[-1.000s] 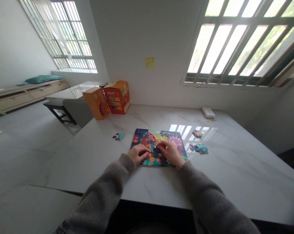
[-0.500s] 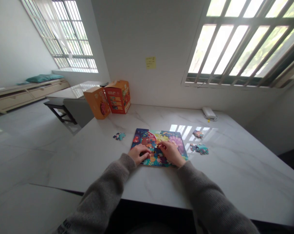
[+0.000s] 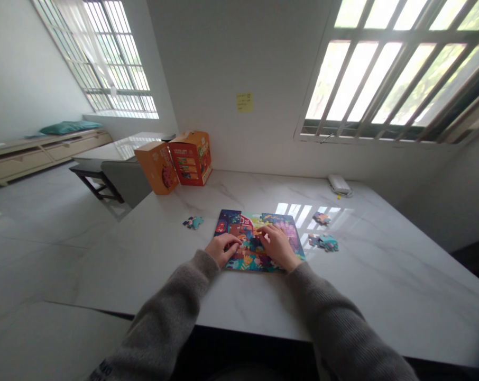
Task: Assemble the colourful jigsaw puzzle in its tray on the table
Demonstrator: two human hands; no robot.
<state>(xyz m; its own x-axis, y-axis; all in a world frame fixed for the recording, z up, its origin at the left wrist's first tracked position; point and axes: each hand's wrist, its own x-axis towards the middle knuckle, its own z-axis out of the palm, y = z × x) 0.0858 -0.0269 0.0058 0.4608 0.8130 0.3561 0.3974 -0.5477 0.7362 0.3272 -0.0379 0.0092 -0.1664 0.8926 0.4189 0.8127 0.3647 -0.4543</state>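
A colourful jigsaw puzzle (image 3: 247, 263), largely assembled, lies flat on the white marbled table in front of me. My left hand (image 3: 222, 250) rests at its left side, fingers bent loosely and apart over the pieces, with nothing visible in them. Over the centre and right of the puzzle is my right hand (image 3: 279, 247), its thumb and forefinger brought together at the middle pieces. Whatever is between those fingertips is too small to make out. My right hand and wrist hide part of the picture's lower right.
Loose puzzle pieces (image 3: 193, 222) lie left of the puzzle. Two more small piles, an upper one (image 3: 322, 218) and a lower one (image 3: 324, 242), lie to the right. Orange boxes (image 3: 192, 159) stand at the back left. A white device with a cord (image 3: 340, 184) sits at the back right.
My left hand has drawn back slightly to the left, and its fingers are more bent. My right hand stays over the middle of the puzzle with its fingertips shifted slightly.
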